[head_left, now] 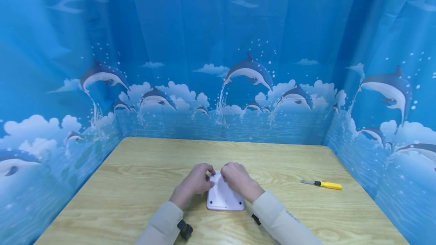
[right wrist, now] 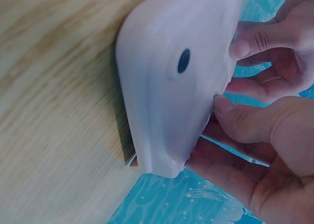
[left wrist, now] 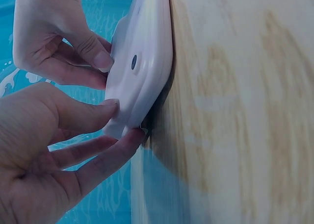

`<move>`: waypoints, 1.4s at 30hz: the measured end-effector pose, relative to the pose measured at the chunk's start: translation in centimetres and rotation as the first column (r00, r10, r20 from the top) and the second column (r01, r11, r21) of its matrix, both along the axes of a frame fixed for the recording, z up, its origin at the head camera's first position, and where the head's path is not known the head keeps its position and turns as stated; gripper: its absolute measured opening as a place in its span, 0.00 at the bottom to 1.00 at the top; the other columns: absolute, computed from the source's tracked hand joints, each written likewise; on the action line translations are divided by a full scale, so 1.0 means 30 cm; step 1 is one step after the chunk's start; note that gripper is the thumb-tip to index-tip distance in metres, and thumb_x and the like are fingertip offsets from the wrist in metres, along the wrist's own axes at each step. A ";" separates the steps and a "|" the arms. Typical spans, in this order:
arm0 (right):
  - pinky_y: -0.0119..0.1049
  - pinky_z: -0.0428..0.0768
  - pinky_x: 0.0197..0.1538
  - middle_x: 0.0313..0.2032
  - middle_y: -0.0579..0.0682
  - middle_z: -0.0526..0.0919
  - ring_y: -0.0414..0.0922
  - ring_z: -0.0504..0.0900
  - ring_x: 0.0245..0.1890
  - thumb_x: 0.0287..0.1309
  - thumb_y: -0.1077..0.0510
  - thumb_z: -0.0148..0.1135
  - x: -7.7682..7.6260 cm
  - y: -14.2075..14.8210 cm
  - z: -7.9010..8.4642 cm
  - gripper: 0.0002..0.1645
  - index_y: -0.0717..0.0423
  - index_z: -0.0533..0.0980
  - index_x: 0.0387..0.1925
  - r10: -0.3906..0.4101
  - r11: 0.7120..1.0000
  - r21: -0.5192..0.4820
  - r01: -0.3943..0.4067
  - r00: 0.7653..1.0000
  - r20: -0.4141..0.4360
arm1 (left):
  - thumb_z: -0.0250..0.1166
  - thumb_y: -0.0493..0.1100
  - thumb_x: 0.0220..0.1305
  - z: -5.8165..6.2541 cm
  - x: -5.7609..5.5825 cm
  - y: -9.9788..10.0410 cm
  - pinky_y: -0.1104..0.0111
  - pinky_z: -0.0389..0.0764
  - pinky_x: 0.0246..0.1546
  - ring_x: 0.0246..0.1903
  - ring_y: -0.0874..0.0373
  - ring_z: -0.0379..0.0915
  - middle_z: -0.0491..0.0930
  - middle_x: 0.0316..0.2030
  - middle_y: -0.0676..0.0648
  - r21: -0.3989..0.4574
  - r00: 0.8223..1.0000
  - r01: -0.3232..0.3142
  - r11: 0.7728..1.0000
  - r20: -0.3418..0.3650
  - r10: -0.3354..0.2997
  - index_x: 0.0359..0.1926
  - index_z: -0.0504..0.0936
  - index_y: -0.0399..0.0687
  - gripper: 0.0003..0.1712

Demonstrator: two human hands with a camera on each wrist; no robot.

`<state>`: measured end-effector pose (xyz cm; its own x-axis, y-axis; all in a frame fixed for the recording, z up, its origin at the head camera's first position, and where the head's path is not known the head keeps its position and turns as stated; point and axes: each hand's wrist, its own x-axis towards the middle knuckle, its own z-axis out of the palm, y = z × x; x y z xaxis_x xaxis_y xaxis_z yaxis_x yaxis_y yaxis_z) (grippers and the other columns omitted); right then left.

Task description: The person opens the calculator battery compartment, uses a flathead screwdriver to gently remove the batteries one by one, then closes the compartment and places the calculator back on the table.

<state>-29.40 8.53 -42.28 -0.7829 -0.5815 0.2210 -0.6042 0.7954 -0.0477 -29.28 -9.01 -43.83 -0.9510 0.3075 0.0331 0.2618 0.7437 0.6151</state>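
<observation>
— Low in the centre of the frame, what's that?
— A pale flat case (head_left: 225, 196) on the table (head_left: 153, 165); left hand (head_left: 197, 179) and right hand (head_left: 236, 177) pinch its upper end between thumb and fingers.
— Farther right?
— A yellow-handled screwdriver (head_left: 328, 185).

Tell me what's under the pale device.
Below the pale device is the wooden table, shadowed along the device's edge. The device's underside, and anything beneath its middle, is covered and cannot be seen.

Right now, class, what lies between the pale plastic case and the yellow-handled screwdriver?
The head view shows the right hand and its sleeve nearest the case, then bare tabletop up to the screwdriver.
</observation>
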 end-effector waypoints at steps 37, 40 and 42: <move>0.24 0.81 0.33 0.29 0.51 0.88 0.40 0.84 0.28 0.56 0.69 0.71 -0.003 0.002 -0.013 0.06 0.56 0.85 0.30 -0.004 1.000 0.030 0.004 1.000 0.008 | 0.73 0.32 0.58 -0.012 0.003 0.004 0.67 0.82 0.34 0.37 0.56 0.78 0.83 0.41 0.45 0.009 1.000 -0.002 1.000 -0.001 0.002 0.46 0.84 0.40 0.14; 0.24 0.80 0.32 0.28 0.50 0.88 0.40 0.82 0.27 0.56 0.69 0.70 -0.002 0.001 -0.014 0.06 0.56 0.85 0.29 -0.005 0.999 0.033 0.005 1.000 0.002 | 0.73 0.33 0.58 -0.015 0.003 0.005 0.67 0.81 0.34 0.37 0.56 0.78 0.83 0.41 0.45 0.003 1.000 -0.005 1.000 -0.005 0.005 0.46 0.84 0.40 0.14; 0.24 0.79 0.31 0.27 0.50 0.88 0.39 0.81 0.26 0.55 0.69 0.70 -0.001 0.003 -0.011 0.07 0.56 0.85 0.29 -0.003 1.000 0.028 0.003 1.000 -0.002 | 0.72 0.33 0.58 -0.014 0.003 0.007 0.66 0.82 0.34 0.37 0.56 0.77 0.83 0.42 0.45 0.001 1.000 -0.009 1.000 -0.004 0.009 0.46 0.84 0.41 0.14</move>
<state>-29.43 8.61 -42.61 -0.7841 -0.5854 0.2064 -0.6021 0.7980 -0.0241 -29.21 -8.81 -44.24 -0.9537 0.2986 0.0367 0.2571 0.7456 0.6147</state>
